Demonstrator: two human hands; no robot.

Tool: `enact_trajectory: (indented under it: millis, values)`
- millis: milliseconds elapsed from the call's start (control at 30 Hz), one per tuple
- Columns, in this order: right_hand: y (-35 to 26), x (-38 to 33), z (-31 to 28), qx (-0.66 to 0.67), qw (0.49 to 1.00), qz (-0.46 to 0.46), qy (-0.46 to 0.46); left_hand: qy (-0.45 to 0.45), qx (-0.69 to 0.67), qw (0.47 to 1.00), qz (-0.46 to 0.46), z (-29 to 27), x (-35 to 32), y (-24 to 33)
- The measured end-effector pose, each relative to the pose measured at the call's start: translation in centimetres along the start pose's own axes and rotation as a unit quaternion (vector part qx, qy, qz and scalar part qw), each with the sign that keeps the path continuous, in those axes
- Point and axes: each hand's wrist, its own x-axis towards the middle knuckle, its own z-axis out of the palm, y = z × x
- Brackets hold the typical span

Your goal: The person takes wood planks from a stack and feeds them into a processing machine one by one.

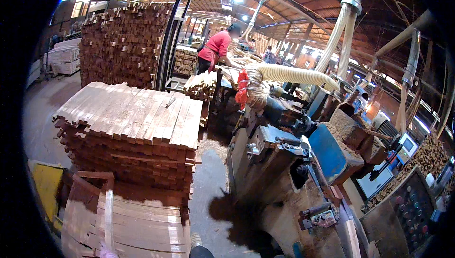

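Observation:
At the lower left edge a small pale pink patch, which looks like my left hand point(108, 251), shows at the near end of an upright wooden strip point(109, 213). Its fingers cannot be made out. The strip lies over a low stack of planks point(142, 225). Beyond it stands a taller stack of wooden strips point(132, 115), with a small dark tool point(170, 102) lying on top. My right hand is out of view. To the right, a wooden piece point(351, 236) lies along the guide of a woodworking machine point(279, 156).
A sawdust-covered blue housing point(327, 151), ribbed hose point(298, 74) and button panel point(411, 215) stand right. A yellow metal part point(46, 189) is at left. A grey floor strip point(208, 177) runs between stack and machine. A person in red point(217, 47) bends over wood farther off.

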Motion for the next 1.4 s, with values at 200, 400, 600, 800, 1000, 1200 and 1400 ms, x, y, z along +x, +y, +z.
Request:
enact_trajectory:
  millis: [200,400,600,800,1000,1200,1400]
  values:
    - [2.0,6.1,3.3,0.016,0.987,-0.118,0.11,0.304,0.048,0.878,0.366,4.2,-0.1,0.8]
    - [0.3,13.8,2.3,0.083,0.959,-0.161,0.216,-0.191,-0.739,0.625,0.162,-13.2,-25.7,0.5]
    - [-1.7,23.0,5.2,0.202,0.935,-0.174,0.233,-0.145,-0.728,0.582,0.333,-13.0,-34.5,0.3]
    - [-5.1,28.7,7.7,0.277,0.899,-0.193,0.28,-0.249,-0.749,0.495,0.362,-20.0,-46.1,3.8]
    - [-10.5,27.7,5.6,0.43,0.848,-0.193,0.243,-0.273,-0.71,0.461,0.457,-21.2,-53.4,11.9]
    - [-18.7,16.3,-2.2,0.648,0.704,-0.271,-0.106,-0.331,-0.642,0.387,0.573,-21.2,-65.5,17.1]
    - [-15.6,11.9,-11.0,0.641,0.757,-0.036,-0.12,-0.342,-0.314,0.402,0.789,-22.2,-73.4,17.6]
